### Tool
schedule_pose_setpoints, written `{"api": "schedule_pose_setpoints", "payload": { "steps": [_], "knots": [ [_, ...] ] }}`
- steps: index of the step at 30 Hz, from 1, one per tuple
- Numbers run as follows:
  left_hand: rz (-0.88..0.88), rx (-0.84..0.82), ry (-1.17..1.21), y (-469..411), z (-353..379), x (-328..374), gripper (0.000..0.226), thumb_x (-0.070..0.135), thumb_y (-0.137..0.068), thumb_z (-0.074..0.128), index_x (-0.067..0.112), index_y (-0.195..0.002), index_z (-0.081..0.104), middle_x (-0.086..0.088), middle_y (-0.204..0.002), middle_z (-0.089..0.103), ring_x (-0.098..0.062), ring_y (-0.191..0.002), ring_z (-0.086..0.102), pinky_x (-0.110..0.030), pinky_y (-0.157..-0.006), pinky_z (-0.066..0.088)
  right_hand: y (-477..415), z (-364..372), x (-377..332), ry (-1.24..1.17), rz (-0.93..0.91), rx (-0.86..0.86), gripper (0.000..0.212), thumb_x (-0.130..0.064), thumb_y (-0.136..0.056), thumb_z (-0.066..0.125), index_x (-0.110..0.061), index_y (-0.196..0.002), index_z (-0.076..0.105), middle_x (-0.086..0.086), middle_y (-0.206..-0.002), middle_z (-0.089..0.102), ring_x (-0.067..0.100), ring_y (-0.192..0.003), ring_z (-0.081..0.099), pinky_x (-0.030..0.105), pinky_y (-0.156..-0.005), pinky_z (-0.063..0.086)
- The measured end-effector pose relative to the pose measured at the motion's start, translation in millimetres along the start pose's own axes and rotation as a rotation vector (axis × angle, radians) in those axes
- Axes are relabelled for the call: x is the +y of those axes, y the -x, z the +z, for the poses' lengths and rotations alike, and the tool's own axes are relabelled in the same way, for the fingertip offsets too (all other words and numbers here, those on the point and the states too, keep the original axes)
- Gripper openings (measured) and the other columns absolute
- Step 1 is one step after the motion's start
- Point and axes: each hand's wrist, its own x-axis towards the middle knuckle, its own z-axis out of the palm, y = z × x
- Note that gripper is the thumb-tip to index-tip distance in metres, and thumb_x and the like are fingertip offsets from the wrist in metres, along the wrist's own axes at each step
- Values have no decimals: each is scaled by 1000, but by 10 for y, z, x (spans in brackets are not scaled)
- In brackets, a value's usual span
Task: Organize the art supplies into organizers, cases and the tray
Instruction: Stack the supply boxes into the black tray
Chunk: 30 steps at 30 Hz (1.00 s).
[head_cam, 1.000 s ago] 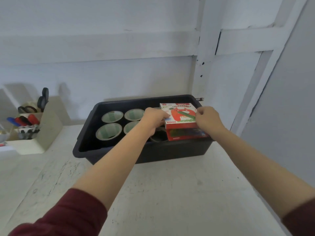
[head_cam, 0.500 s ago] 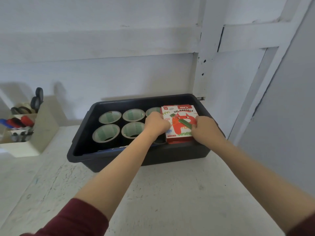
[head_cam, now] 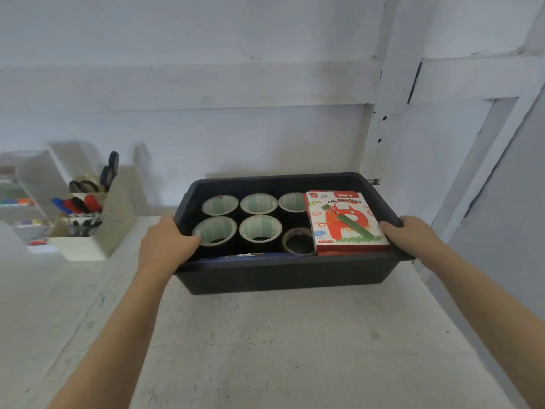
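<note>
The tray (head_cam: 283, 276) I hold is dark plastic, smooth, with a dull sheen along its rim. The oil pastels box (head_cam: 345, 222) is printed card, its top faintly glossy. The tape rolls (head_cam: 259, 228) look like pale paper tape, matt, greenish on the inside; the darker roll (head_cam: 286, 243) shines a little. The table (head_cam: 265, 349) is painted white, rough, scuffed and speckled. The wall (head_cam: 206, 84) is matt white-painted boards. The organizer (head_cam: 118, 219) is smooth cream plastic, the marker caps (head_cam: 91, 202) glossy plastic, and the scissor handles (head_cam: 109, 169) look like black plastic.
</note>
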Motion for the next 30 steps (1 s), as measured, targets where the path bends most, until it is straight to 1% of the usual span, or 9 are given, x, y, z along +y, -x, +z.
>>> {"api": "schedule_pose_setpoints", "payload": {
  "steps": [3, 5, 9, 14, 19, 21, 23, 26, 30],
  "knots": [
    [-74, -26, 87, 29, 1, -122, 29, 5, -78, 61, 1, -107, 56, -17, -95, 60, -28, -82, 54, -31, -60, 42, -4, 35, -18, -95, 1, 44, 33, -30, -99, 43, -1, -111, 52, 12, -94, 56, 23, -81, 53, 30, -66, 43],
    [-71, -6, 148, 34, 4, -153, 28, -1, -76, 58, 0, -104, 58, -18, -93, 60, -28, -81, 55, -28, -55, 40, 22, 32, -41, -111, 3, 61, 30, -27, -99, 44, 1, -107, 52, 13, -92, 56, 24, -78, 52, 33, -70, 43],
    [-56, 13, 207, -19, -36, -240, 30, -2, -74, 55, 1, -104, 60, -17, -91, 61, -29, -83, 56, -34, -61, 44, 86, 81, -106, -99, 25, 68, 31, -27, -99, 44, 2, -107, 54, 13, -92, 56, 23, -75, 52, 33, -69, 42],
    [-26, 3, 229, -99, -161, -454, 31, -4, -74, 54, 2, -104, 61, -16, -91, 62, -29, -82, 56, -31, -59, 43, 211, 228, -259, -120, 11, 70, 31, -26, -99, 43, 2, -108, 54, 13, -93, 57, 25, -80, 53, 31, -66, 39],
    [-38, 0, 222, -217, -344, -658, 21, -4, -77, 55, 10, -93, 52, -16, -89, 60, -33, -84, 57, -40, -71, 52, 303, 438, -446, -143, 11, 66, 28, -28, -99, 43, -1, -102, 53, 12, -90, 59, 24, -77, 55, 30, -63, 42],
    [-60, -7, 204, -282, -407, -734, 20, -2, -79, 56, 7, -96, 53, -16, -90, 60, -32, -84, 57, -40, -73, 52, 348, 510, -532, -147, 22, 67, 26, -28, -99, 43, -3, -100, 52, 12, -90, 58, 24, -79, 55, 32, -68, 43],
    [-77, -12, 201, -359, -465, -817, 25, 0, -79, 57, 3, -104, 56, -16, -92, 60, -31, -85, 57, -39, -71, 52, 381, 577, -604, -152, 23, 68, 25, -28, -99, 43, -4, -100, 51, 12, -91, 58, 25, -80, 55, 33, -70, 44],
    [-75, -25, 198, -459, -540, -975, 32, 0, -80, 57, 2, -112, 56, -16, -95, 60, -30, -88, 57, -38, -71, 51, 453, 680, -723, -146, 33, 73, 25, -28, -99, 43, -5, -100, 51, 12, -93, 58, 25, -80, 55, 32, -69, 44],
    [-91, -31, 205, -530, -593, -1119, 31, 0, -82, 57, 3, -113, 54, -15, -100, 58, -30, -91, 56, -35, -71, 48, 549, 779, -845, -138, 38, 80, 25, -28, -99, 43, -5, -100, 50, 13, -94, 59, 25, -81, 55, 32, -68, 43]
  ]
}}
